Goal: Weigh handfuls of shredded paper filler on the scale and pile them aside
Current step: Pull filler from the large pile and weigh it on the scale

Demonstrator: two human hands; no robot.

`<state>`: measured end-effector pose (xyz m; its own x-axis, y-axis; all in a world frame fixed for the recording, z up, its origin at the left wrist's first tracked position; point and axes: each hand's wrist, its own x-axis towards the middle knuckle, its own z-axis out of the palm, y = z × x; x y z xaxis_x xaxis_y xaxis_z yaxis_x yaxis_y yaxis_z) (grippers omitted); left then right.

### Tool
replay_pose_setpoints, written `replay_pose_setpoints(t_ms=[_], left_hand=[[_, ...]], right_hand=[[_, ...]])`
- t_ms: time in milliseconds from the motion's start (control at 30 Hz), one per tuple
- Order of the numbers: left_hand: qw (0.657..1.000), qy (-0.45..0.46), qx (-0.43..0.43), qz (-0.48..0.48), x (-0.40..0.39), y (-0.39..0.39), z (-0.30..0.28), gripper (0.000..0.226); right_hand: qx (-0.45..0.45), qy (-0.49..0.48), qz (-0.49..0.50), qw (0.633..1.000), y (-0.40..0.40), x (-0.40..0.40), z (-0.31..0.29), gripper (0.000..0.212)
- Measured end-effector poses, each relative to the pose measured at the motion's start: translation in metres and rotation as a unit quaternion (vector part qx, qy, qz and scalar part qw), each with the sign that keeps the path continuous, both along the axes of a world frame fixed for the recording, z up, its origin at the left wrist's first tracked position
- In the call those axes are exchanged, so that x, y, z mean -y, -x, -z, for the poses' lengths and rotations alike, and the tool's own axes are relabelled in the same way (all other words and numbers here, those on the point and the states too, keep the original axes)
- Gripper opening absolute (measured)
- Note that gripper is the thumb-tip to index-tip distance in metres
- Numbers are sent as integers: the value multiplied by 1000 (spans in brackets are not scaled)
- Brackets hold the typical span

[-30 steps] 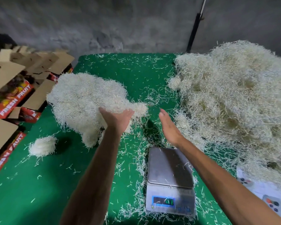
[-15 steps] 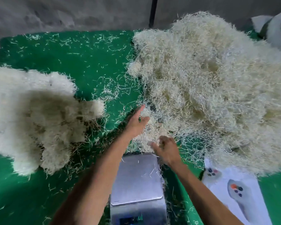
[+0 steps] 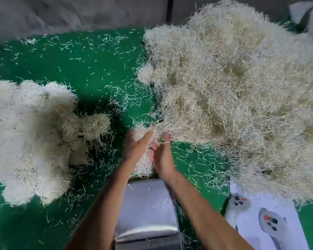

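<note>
Pale shredded paper filler handful (image 3: 142, 159): left hand (image 3: 135, 148) and right hand (image 3: 161, 156), apart moments ago, now cupping it with curled fingers beside table's right-edge heap (image 3: 233, 87); weighing coming next.

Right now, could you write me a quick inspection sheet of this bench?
Surface: green table cover, scattered with loose shreds.
Job's things: large filler heap on the right; smaller pile on the left; scale with a few stray shreds on its pan.
Clutter: printed sheet showing game controllers.
Hands: left hand and right hand hold a clump of filler between them above the scale's far edge.
Cables: nothing seen.
Surroundings: grey wall, dark upright pole.
</note>
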<state>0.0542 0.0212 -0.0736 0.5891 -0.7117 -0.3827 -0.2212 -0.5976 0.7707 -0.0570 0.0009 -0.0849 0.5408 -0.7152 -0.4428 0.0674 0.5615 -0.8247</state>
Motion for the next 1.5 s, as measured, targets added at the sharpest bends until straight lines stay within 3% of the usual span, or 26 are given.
replay_pose_setpoints(t_ms=[67,133,200,267,333,367,433,500,567,633,733,800,867,900,967,1067,1133,1267,1400,1500], left_hand=[[999,-6,50,-4,-4,-22,-13,31],[996,2,18,-85,-9,-36,-36,8],[985,84,-25,-148,-15,-47,-61,9],[973,147,-80,-162,-22,-48,-98,4],[958,177,-175,-140,-28,-41,-134,6],[952,180,-215,-124,-30,-35,-156,19],[954,174,-230,-87,-36,-26,-196,67],[970,151,-186,-32,-37,-24,-220,90],[991,58,-80,93,-38,-24,-230,103],[969,-78,78,219,-41,-22,-227,93],[960,-60,189,200,-34,-21,-213,43],[978,-14,156,137,-31,-21,-215,42],[995,12,21,101,-32,-18,-219,68],[994,17,-52,99,-36,-14,-222,82],[979,41,-160,122,-40,-5,-220,93],[972,98,-207,43,-38,17,-212,123],[968,128,-214,-34,-33,27,-206,134],[956,155,-222,-112,-30,31,-183,99],[916,184,-308,-179,-39,20,-182,78],[895,205,-305,-254,-51,-8,-184,66]], right_hand=[[-1,0,-39,999,-4,-3,-17,59],[-46,79,-64,994,1,0,-36,36],[-99,176,-45,978,10,6,-59,36],[-136,259,-39,955,19,10,-85,54],[-163,333,-79,925,17,12,-105,66],[-186,364,-98,907,15,12,-112,65],[-262,443,-107,851,12,17,-128,48],[-323,496,-104,799,14,25,-144,33],[-356,503,-115,779,15,34,-165,16],[-377,544,-128,738,15,40,-184,7],[-443,629,-143,622,17,43,-205,18],[-470,650,-157,577,23,45,-208,27],[-483,654,-170,557,31,47,-205,19],[-488,649,-175,557,34,48,-203,12],[-489,635,-168,574,36,50,-198,29],[-472,591,-139,639,32,50,-190,54],[-462,560,-125,676,27,52,-186,47],[-453,525,-128,709,18,53,-180,7],[-446,508,-112,728,20,65,-176,5],[-478,442,-86,754,43,90,-172,11]])
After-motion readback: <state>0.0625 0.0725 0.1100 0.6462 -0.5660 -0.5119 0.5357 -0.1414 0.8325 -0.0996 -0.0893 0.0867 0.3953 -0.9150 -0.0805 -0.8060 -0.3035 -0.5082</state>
